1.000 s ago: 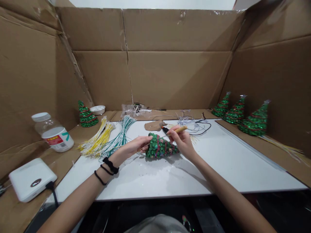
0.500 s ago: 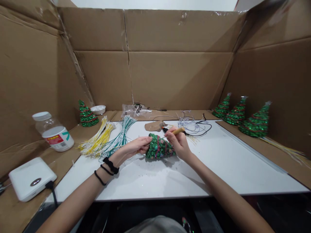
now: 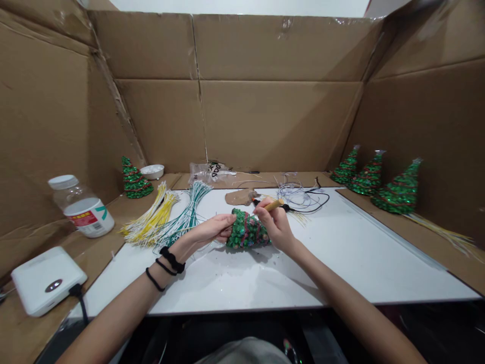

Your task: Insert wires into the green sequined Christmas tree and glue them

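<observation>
Over the middle of the white board (image 3: 359, 258) is a green tree (image 3: 244, 233), tipped on its side, wide end toward the left and narrow end hidden by the right hand; whether it touches the board I cannot tell. The left hand (image 3: 219, 227), fingers curled and nearly closed, grips the tree's wide end, thumb on its edge; the right hand (image 3: 277, 222), mostly closed, has a tan-handled tool (image 3: 273, 205) in its grasp, fingertips close to the tree's upper side; whether they touch is unclear. Just beyond lies a cardboard scrap (image 3: 239, 197); right of that, tangled cables (image 3: 299, 194). Left of the tree are green wires (image 3: 195, 199), then yellow wires (image 3: 156, 220); farther left stand a second tree (image 3: 135, 183), a bowl (image 3: 152, 172), a jar (image 3: 87, 215) and, nearer, a white box (image 3: 49, 280); at the far edge, a plastic bag (image 3: 210, 172); at right, three upright trees (image 3: 397, 192).
</observation>
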`<state>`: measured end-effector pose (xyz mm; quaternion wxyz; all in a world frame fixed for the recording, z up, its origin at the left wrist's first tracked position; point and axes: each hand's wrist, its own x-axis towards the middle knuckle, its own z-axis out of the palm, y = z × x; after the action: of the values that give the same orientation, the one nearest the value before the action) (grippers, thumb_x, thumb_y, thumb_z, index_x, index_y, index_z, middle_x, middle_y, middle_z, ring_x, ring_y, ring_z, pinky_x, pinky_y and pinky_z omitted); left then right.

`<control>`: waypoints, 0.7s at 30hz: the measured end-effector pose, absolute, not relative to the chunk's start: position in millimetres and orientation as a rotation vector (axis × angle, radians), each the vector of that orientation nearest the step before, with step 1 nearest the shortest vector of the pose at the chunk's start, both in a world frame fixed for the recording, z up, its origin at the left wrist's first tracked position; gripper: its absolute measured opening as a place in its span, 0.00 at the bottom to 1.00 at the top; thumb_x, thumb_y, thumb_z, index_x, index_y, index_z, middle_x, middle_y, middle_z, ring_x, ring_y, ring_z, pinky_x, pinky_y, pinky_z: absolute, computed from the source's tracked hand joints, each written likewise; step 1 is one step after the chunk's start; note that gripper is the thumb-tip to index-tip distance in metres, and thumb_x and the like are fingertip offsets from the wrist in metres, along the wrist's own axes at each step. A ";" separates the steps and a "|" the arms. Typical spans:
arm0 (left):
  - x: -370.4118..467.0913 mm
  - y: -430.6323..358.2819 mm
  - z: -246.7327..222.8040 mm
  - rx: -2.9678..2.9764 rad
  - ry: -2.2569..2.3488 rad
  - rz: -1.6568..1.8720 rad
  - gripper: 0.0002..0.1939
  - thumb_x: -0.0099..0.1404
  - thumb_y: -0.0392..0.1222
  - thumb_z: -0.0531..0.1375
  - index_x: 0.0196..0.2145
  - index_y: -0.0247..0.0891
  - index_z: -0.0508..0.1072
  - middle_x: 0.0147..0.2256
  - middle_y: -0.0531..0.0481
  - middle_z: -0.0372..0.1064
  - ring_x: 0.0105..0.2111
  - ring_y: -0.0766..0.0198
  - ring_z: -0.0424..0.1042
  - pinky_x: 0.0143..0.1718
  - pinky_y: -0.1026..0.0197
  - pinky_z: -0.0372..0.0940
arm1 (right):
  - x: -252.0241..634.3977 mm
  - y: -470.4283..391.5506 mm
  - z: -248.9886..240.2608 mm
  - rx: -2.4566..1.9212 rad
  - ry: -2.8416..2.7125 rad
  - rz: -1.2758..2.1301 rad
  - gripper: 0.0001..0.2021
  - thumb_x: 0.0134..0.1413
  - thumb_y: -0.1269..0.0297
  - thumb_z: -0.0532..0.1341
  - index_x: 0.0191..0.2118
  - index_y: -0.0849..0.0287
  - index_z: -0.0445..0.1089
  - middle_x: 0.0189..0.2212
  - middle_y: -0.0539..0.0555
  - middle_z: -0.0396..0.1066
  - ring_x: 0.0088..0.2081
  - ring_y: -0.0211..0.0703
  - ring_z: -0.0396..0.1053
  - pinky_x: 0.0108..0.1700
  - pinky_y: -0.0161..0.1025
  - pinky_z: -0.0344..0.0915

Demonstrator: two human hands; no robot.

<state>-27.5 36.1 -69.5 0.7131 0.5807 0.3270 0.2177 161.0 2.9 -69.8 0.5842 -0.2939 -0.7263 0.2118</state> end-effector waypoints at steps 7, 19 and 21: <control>-30.0 36.2 -69.7 1.354 0.694 0.443 0.25 0.51 0.62 0.61 0.27 0.37 0.59 0.16 0.60 0.54 0.16 0.73 0.52 0.19 0.65 0.48 | 158.9 -2.6 -67.9 -0.664 -1.742 0.411 0.15 0.62 0.55 0.47 0.28 0.57 0.60 0.23 0.49 0.59 0.22 0.36 0.57 0.26 0.37 0.57; -31.8 37.9 -70.2 1.392 0.767 0.441 0.26 0.50 0.63 0.62 0.24 0.37 0.59 0.14 0.58 0.59 0.13 0.76 0.48 0.16 0.65 0.37 | 159.5 -7.2 -72.3 -0.639 -1.761 0.317 0.13 0.63 0.59 0.47 0.30 0.57 0.60 0.24 0.50 0.60 0.23 0.37 0.58 0.27 0.36 0.57; -30.7 35.8 -69.8 1.347 0.790 0.464 0.26 0.48 0.61 0.64 0.25 0.37 0.59 0.15 0.56 0.62 0.13 0.75 0.52 0.16 0.66 0.39 | 158.7 -8.2 -73.0 -0.631 -1.764 0.299 0.12 0.63 0.60 0.47 0.31 0.58 0.60 0.24 0.50 0.60 0.24 0.37 0.59 0.27 0.36 0.58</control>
<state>-30.7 35.8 -69.8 0.6862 0.6016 0.3527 0.2071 158.7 -8.2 -73.0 0.5827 -0.2701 -0.7557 0.1281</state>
